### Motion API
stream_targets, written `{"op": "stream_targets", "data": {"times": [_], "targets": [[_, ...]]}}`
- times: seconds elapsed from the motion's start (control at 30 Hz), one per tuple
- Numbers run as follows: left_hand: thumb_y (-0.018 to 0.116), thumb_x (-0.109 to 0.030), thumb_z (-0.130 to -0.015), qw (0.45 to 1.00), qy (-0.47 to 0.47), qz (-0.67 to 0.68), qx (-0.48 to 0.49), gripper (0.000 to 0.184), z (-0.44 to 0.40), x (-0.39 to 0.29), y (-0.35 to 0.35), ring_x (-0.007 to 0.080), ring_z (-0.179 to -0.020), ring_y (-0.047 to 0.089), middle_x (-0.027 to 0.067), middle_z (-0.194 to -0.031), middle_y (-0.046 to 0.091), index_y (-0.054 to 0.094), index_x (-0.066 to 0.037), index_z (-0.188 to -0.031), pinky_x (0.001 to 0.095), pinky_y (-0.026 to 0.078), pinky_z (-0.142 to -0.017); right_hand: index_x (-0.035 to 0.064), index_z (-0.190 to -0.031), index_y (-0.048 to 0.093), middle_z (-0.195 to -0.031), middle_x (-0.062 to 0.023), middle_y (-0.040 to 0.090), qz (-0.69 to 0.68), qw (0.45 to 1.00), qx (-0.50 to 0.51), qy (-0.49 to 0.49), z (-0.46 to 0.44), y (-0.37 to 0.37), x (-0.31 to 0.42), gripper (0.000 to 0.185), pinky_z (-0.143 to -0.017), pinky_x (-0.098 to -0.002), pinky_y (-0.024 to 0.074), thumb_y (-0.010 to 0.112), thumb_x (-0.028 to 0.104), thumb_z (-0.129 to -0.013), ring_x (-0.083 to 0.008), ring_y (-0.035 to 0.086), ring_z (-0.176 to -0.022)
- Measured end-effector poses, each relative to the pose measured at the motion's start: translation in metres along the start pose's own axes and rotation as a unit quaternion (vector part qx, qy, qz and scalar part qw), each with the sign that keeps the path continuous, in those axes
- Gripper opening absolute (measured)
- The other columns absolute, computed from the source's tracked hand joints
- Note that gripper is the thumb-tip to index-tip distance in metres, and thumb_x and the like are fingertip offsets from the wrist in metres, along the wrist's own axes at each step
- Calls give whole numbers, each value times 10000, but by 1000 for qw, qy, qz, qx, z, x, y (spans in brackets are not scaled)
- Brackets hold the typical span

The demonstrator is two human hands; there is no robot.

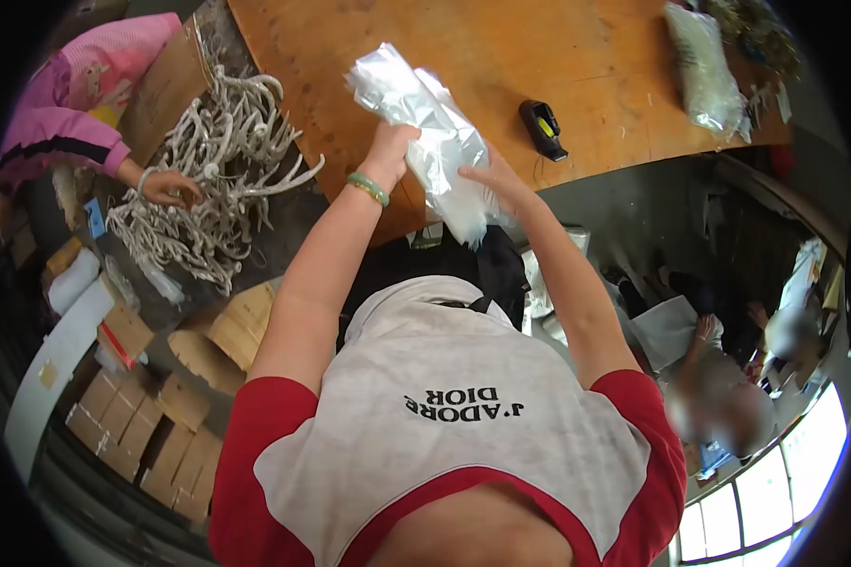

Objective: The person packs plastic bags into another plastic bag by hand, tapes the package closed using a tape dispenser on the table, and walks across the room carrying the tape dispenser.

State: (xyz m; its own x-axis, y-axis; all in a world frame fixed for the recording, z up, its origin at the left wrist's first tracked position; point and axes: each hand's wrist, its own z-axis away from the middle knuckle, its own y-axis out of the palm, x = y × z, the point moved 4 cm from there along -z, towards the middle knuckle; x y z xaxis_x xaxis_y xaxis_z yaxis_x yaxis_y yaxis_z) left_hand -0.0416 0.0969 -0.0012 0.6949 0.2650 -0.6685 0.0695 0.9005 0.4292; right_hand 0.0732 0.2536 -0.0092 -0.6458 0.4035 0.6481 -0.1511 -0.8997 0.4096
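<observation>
A bundle of clear, shiny plastic bags [437, 128] is held up over the near edge of the wooden table [350, 28]. My left hand [390, 151], below a green bangle, is closed around the bundle's left side. On the other side my right hand [501, 181] grips the bundle, its thumb lying across the front and its other fingers hidden behind the plastic. The lower end of the bags hangs down toward my lap. To the right on the tabletop lies a small black device with a yellow-green panel [545, 129].
Many whitish, branching antler-like pieces [222, 156] are heaped at the left, with a co-worker's hand [168, 187] beside them. A filled plastic bag [704, 71] lies at the table's right end. Cardboard boxes [113, 416] stand lower left; other people sit lower right.
</observation>
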Motion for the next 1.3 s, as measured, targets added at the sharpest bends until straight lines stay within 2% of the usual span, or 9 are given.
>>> {"op": "stream_targets", "data": {"times": [0.4,0.63,0.73,0.77,0.87,1.0,1.13,1.27,1.3], "targets": [[550,63,-749,986,-152,16,-68,394,-54,69,-55,251,-908,622,124,-1013,602,531,20,-1141,399,539,-805,20,-1416,245,-1325,-213,463,261,961,-83,31,-47,-37,-36,1062,-1047,-392,351,857,319,-602,-309,440,-1260],[624,-9,-809,993,41,-67,-86,531,-30,55,-80,200,-1067,535,99,-1162,542,432,-18,-1304,356,469,-903,42,-1388,309,-1330,-227,437,427,888,-160,-57,-49,-39,-40,887,-996,-407,388,798,264,-683,-365,443,-1220],[624,-79,-838,947,117,-257,-154,550,7,73,-116,218,-1119,494,130,-1245,471,407,-25,-1341,351,448,-925,81,-1387,335,-1365,-221,391,539,795,-200,-193,-46,-45,-52,844,-984,-447,381,785,273,-699,-387,404,-1237],[651,-171,-816,882,139,-427,-144,610,23,66,-119,300,-1198,439,165,-1360,375,388,-75,-1358,409,395,-983,94,-1388,340,-1374,-216,378,557,775,-203,-218,-46,-44,-51,838,-982,-462,375,783,280,-702,-389,391,-1245],[674,-200,-787,741,224,-632,-21,629,53,85,-142,371,-1289,341,173,-1405,339,415,-111,-1353,447,325,-1046,128,-1385,371,-1384,-207,366,600,733,-192,-257,-50,-44,-64,807,-1017,-515,309,768,343,-716,-403,360,-1267],[672,-312,-787,660,196,-723,63,571,62,123,-173,351,-1348,274,138,-1459,302,489,-207,-1317,472,251,-1085,170,-1343,459,-1392,-182,377,653,676,-175,-293,-56,-55,-88,692,-1057,-530,251,709,424,-750,-402,337,-1290],[657,-379,-794,632,230,-740,26,498,62,136,-174,319,-1366,260,107,-1466,323,543,-275,-1268,455,184,-1107,189,-1304,511,-1389,-162,394,672,647,-176,-314,-62,-65,-101,607,-1063,-530,240,663,440,-773,-391,336,-1296],[691,-340,-761,604,266,-751,22,466,61,138,-173,367,-1351,269,165,-1443,346,602,-199,-1196,499,242,-1075,203,-1288,535,-1386,-161,396,677,638,-186,-317,-62,-68,-106,582,-1063,-526,235,661,435,-769,-392,337,-1298],[651,-382,-796,609,257,-751,12,466,62,139,-174,336,-1358,283,134,-1449,361,568,-281,-1243,436,185,-1110,203,-1286,538,-1385,-162,398,679,634,-188,-319,-62,-68,-107,580,-1063,-525,234,662,432,-768,-394,337,-1298]]}}
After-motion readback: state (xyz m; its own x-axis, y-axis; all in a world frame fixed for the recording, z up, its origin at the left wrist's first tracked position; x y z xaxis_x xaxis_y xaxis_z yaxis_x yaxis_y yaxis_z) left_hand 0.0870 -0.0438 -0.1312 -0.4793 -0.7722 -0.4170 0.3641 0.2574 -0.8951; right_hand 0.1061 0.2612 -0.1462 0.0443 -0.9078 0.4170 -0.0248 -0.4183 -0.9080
